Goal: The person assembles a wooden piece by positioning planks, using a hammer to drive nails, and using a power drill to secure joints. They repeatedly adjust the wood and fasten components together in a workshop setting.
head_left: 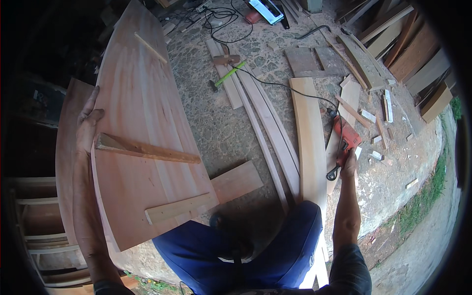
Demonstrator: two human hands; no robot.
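Observation:
A large reddish wooden panel (140, 98) leans at my left, with a thick wooden batten (152, 151) across its middle and two thinner strips near its ends. My left hand (90, 117) grips the panel's left edge, thumb over the front face; the fingers behind are partly hidden. On my right, a red corded power drill (346, 135) is in my right hand (350, 163), which is wrapped around its handle. The drill is over pale boards on the ground, its chuck pointing away from me. A wide light plank (309, 132) lies just left of it.
Long thin boards (268, 118) run away from my knees. Beyond them lie a green-handled hammer (228, 74), a wooden block (226, 59) and tangled black cable (221, 19). Offcuts (377, 155) litter the ground at right; planks (418, 49) lean at far right. Another power tool (265, 11) sits at the back.

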